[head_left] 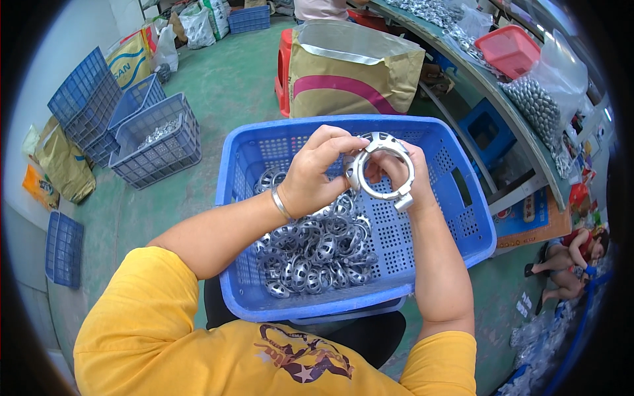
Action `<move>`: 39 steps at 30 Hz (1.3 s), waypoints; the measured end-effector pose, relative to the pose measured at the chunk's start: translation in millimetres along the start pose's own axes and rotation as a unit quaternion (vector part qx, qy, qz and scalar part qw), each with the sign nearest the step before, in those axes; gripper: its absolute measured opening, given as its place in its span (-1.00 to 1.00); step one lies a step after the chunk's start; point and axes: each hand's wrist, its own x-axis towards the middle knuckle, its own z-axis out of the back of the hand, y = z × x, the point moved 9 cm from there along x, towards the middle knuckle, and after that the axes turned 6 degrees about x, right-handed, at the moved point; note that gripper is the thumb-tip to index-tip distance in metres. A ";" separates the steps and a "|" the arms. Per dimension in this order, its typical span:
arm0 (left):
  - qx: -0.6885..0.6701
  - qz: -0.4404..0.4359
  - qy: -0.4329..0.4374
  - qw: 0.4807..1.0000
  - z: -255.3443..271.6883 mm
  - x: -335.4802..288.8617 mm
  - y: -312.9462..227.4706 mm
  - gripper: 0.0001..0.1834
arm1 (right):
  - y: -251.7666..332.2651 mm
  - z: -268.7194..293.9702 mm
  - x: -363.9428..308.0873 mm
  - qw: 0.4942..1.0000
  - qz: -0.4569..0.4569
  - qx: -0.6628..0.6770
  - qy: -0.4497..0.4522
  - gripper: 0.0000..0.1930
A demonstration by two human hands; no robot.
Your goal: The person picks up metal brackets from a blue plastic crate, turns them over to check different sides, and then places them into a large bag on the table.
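Both hands hold a round silver metal ring clamp (pixel 385 166) above a blue plastic basket (pixel 456 218) on my lap. My left hand (pixel 316 173) grips the ring's left side with fingers curled over its top. My right hand (pixel 404 173) supports it from behind and beneath, near the small bracket at its lower right. A pile of several similar perforated silver rings (pixel 310 247) lies in the basket's near left part. A silver bangle sits on my left wrist.
A tan paper sack (pixel 350 72) stands beyond the basket beside a red stool (pixel 282 66). Blue-grey crates (pixel 155 142) are stacked at the left on the green floor. A workbench (pixel 528 142) at right carries a pink tray (pixel 508 49) and bagged metal parts (pixel 538 105).
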 end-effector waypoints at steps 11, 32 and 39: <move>-0.013 0.051 0.010 0.999 4.3 0.0 12.7 -0.48 | -9.0 -3.5 2.9 0.998 0.013 0.053 0.023 -0.83; 0.017 -0.022 -0.011 1.000 6.3 1.1 -1.5 -0.51 | 2.5 -5.3 0.4 0.999 0.019 -0.027 0.010 -0.85; 0.017 -0.010 0.049 0.999 -4.5 -2.2 -0.1 -0.49 | -3.0 -2.5 3.7 0.997 0.021 -0.071 0.021 -0.88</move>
